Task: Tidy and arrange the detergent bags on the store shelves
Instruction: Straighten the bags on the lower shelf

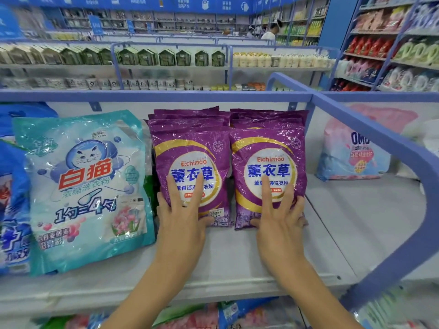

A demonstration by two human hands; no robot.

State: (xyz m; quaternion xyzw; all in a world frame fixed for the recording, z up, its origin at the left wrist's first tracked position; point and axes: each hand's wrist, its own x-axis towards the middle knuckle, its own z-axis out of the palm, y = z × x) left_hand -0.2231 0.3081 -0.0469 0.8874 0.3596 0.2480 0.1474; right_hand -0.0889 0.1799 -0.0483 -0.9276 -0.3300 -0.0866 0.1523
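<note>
Two stacks of purple detergent bags lean side by side on the grey shelf (237, 255). My left hand (183, 214) lies flat with spread fingers on the front of the left purple bag (190, 150). My right hand (280, 217) presses the same way on the lower half of the right purple bag (268, 148), its little finger at the bag's right edge. Neither hand grips a bag. A large teal detergent bag (83, 186) with a cat logo stands just left of the purple stacks.
Blue bags (11, 210) crowd the far left. A blue shelf rail (380, 143) divides off the right bay, where a pink and blue bag (354, 153) stands. More bags fill the lower shelf (213, 317). Other aisles and a person (270, 32) lie behind.
</note>
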